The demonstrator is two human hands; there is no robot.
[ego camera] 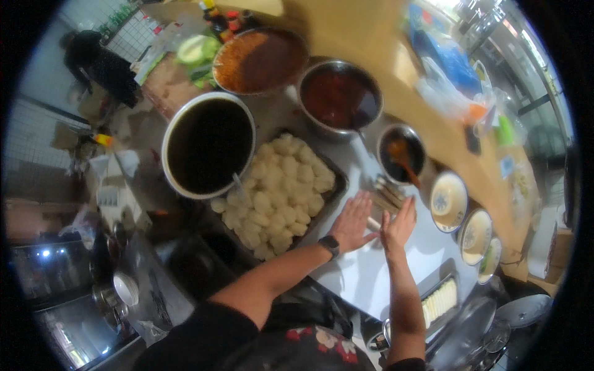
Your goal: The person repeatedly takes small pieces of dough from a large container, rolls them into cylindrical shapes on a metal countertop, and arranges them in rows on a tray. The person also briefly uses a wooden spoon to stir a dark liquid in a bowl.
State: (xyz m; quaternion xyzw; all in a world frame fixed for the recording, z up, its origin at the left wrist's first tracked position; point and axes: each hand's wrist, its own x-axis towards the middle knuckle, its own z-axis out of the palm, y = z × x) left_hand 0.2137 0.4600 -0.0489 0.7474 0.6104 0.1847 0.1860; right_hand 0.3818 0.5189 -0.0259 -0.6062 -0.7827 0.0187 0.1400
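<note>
My left hand (351,222), a dark watch at its wrist, is spread flat with the palm down over the pale work surface (352,283). Close to its right, my right hand (399,225) is tilted with straight fingers. Between and just beyond the hands lie several thin sticks (390,195), whose material I cannot tell. One pale stick (372,224) shows between the palms; whether a hand touches it is unclear. Left of my hands, a dark tray (341,183) is heaped with pale rounded pieces of food (283,185).
Beyond stand a white-rimmed pot of dark liquid (209,143), a bowl of red-brown sauce (260,60), a steel pot (341,97) and a small pot with a ladle (403,155). Patterned bowls (448,201) line the right; a tray of pale strips (441,301) is nearer. A person (97,65) bends far left.
</note>
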